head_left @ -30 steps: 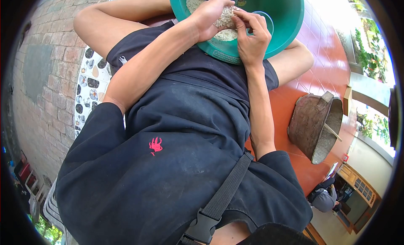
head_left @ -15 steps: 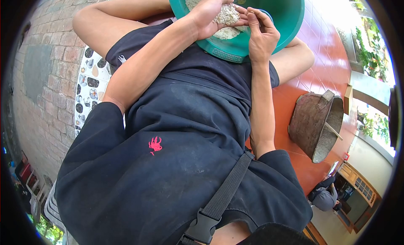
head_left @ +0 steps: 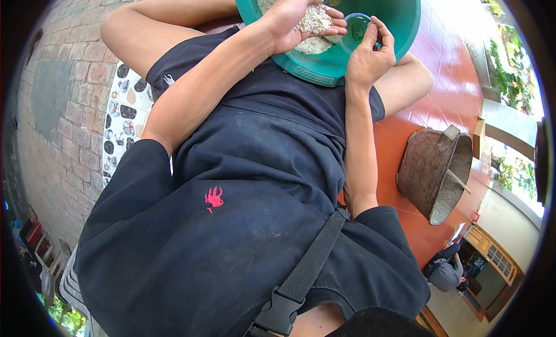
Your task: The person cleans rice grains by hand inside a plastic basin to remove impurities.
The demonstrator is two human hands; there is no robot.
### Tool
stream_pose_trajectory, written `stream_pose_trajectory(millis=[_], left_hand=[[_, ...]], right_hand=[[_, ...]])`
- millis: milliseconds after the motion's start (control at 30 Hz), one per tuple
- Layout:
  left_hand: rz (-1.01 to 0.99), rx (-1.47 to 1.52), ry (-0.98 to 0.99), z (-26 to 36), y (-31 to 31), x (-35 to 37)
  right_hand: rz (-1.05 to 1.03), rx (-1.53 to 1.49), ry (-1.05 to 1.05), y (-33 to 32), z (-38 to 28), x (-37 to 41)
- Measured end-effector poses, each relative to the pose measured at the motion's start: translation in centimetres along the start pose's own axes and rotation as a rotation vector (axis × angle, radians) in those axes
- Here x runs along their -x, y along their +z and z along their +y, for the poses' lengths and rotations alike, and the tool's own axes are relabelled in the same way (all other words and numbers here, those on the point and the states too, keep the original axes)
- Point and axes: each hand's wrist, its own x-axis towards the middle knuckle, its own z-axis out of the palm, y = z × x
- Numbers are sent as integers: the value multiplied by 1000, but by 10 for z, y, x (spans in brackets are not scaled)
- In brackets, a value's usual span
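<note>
My left hand [head_left: 289, 21] is turned palm up with its fingers stretched out to the right, holding a small heap of white rice [head_left: 315, 19]. It is above the green plastic basin [head_left: 408, 24], which rests on my lap. More rice [head_left: 314, 45] lies in the basin under that hand. A small clear cup [head_left: 352, 40] stands inside the basin, just right of my left fingertips. My right hand [head_left: 373, 56] is over the cup's right side, thumb and index finger pinched together. Whatever is between those fingertips is too small to make out.
A worn brown tub [head_left: 425, 172] with a stick [head_left: 458, 181] in it lies on the red tiled floor [head_left: 394, 175] to the right. A person [head_left: 446, 270] is at the lower right edge. Grey brick paving [head_left: 63, 146] runs along the left.
My right hand has moved right, away from the rice and my left fingers, to the cup, showing more of it. My left hand stays nearly still with the rice.
</note>
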Motion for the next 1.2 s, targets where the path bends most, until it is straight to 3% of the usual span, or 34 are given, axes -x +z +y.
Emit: stream_pose_trajectory(millis=[533,900,1200], left_hand=[[5,-21,22,0,0,0],[6,-16,9,0,0,-1],[-3,-15,7,-1,-3,-2]], right_hand=[[-11,-26,9,1,5,-1],[2,-199,160,3,12,-3],[3,-39,47,0,7,-2]])
